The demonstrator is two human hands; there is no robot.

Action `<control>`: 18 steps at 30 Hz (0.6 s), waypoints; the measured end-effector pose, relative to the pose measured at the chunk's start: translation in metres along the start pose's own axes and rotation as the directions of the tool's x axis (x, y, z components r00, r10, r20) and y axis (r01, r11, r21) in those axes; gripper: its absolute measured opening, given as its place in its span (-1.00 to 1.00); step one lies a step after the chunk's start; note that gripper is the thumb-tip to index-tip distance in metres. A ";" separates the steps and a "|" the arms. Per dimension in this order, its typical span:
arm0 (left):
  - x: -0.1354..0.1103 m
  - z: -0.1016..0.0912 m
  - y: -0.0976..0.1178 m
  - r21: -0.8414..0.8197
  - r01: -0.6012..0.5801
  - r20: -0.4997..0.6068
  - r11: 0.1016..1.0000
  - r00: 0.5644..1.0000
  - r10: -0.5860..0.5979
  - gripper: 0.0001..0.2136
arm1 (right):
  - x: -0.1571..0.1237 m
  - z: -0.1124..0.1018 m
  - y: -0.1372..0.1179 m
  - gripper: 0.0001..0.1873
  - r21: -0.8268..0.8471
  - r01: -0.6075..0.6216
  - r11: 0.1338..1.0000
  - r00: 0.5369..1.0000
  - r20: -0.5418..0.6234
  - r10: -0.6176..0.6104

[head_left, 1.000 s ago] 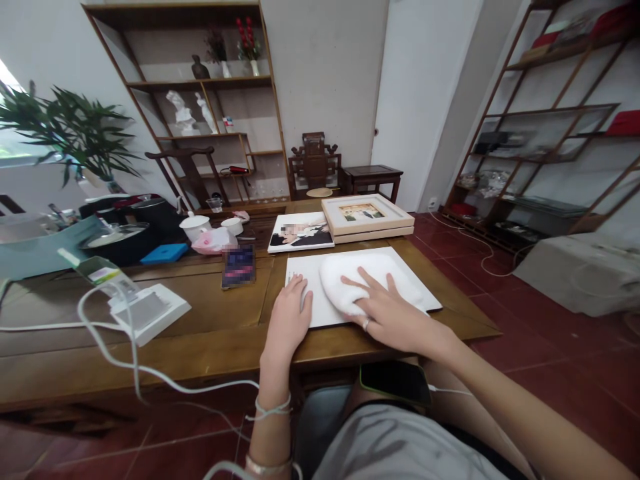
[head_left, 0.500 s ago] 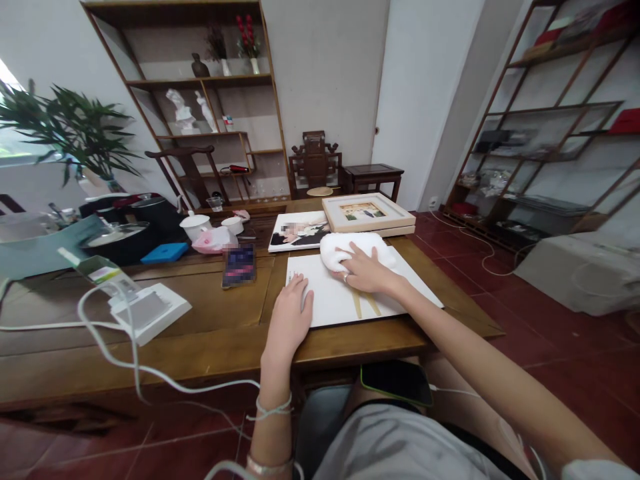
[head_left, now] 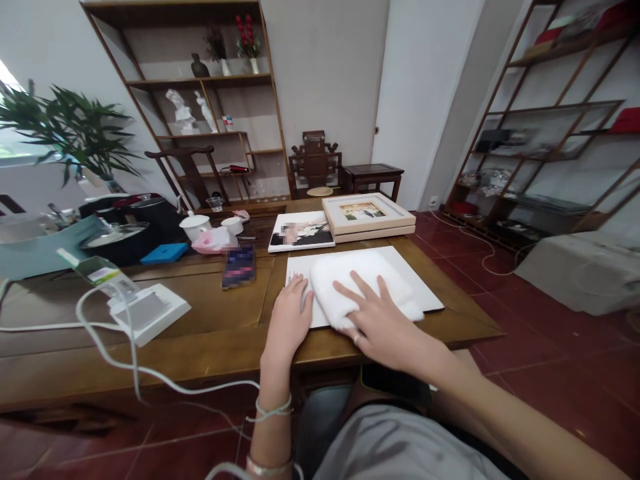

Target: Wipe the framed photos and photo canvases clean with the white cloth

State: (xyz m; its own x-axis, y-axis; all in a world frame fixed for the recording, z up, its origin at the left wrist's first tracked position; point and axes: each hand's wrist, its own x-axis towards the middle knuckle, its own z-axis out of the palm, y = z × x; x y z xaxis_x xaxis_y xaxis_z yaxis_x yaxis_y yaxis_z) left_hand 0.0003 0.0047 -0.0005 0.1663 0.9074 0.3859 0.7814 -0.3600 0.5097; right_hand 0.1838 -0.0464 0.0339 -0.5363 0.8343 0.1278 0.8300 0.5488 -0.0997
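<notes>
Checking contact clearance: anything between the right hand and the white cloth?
Nothing visible: the right hand lies directly on the white cloth, fingers spread. The left hand is beside the cloth, at the left edge of the white panel, not between them.
</notes>
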 end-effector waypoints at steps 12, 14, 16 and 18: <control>0.001 0.000 0.000 0.005 0.000 0.000 1.000 1.000 0.000 -0.65 | -0.006 -0.015 0.000 -0.67 0.084 0.006 0.996 0.995 0.099 -0.014; 0.000 0.001 -0.001 0.002 0.002 -0.013 1.000 1.000 -0.002 -0.65 | 0.006 -0.016 0.007 -0.65 0.081 -0.006 0.997 0.996 0.087 -0.001; 0.000 0.002 -0.002 -0.006 0.003 -0.024 1.000 1.000 -0.003 -0.67 | 0.018 -0.015 0.015 -0.64 0.080 -0.019 0.997 0.997 0.078 0.013; 0.000 0.002 -0.002 -0.013 0.004 -0.027 1.000 1.000 -0.005 -0.67 | 0.031 -0.013 0.024 -0.62 0.085 -0.029 0.996 0.997 0.080 0.022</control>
State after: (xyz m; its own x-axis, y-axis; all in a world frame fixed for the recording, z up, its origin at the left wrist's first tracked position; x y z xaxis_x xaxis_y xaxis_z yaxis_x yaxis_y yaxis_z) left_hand -0.0003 0.0054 -0.0032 0.1460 0.9029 0.4043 0.7743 -0.3587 0.5214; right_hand 0.1887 -0.0082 0.0484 -0.5284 0.8478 0.0457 0.8292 0.5268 -0.1866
